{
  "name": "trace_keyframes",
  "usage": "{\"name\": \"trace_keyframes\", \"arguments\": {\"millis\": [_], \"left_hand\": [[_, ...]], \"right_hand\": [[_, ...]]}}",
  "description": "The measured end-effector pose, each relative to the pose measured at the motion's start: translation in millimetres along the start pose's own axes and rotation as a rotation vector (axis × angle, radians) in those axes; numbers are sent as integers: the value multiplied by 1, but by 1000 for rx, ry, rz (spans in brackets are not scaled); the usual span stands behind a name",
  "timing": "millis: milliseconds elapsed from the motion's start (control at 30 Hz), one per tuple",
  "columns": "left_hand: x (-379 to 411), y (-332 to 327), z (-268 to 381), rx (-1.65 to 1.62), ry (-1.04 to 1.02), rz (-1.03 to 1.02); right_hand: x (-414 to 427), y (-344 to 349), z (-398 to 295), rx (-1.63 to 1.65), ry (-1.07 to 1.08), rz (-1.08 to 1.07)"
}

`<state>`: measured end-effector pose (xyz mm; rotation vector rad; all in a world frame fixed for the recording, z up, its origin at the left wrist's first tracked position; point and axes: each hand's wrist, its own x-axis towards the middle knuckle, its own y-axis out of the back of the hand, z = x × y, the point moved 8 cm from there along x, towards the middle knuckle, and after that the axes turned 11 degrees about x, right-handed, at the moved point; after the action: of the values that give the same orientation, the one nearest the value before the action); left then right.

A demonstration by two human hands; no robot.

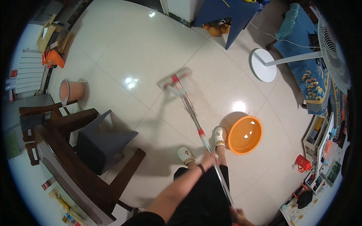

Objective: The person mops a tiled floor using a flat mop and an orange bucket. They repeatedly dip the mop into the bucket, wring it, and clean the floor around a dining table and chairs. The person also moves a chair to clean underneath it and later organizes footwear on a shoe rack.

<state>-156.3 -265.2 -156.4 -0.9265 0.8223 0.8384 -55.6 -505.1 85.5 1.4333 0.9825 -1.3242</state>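
A flat sponge mop with a long metal pole [194,117] slants across the view. Its wide head [174,78], with a red middle clip, rests on the pale tiled floor and looks slightly blurred. My left hand [208,160], a dark band at its wrist, is closed around the pole partway along. Close to the bottom edge, my right hand [238,216] grips the pole's upper end and is partly cut off by the frame. Just right of my feet in cream clogs [220,137] stands an orange plastic basin [231,144] holding clear liquid.
A dark wooden table [76,158] and a grey stool [92,147] stand at left, near a pink bin [76,89]. At right are a white fan base [263,65], a cloth-covered seat [294,50] and a red jug [303,163]. A blue stool [215,14] stands at top.
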Motion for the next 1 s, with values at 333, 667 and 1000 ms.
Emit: {"name": "trace_keyframes", "arguments": {"millis": [333, 667, 1000], "left_hand": [[21, 142, 375, 320, -260, 406], [103, 71, 262, 692, -87, 477], [-29, -272, -63, -186, 439, -35]], "right_hand": [[115, -210, -510, 277, 547, -449], [52, -34, -288, 102, 440, -204], [-151, 272, 126, -81, -247, 185]]}}
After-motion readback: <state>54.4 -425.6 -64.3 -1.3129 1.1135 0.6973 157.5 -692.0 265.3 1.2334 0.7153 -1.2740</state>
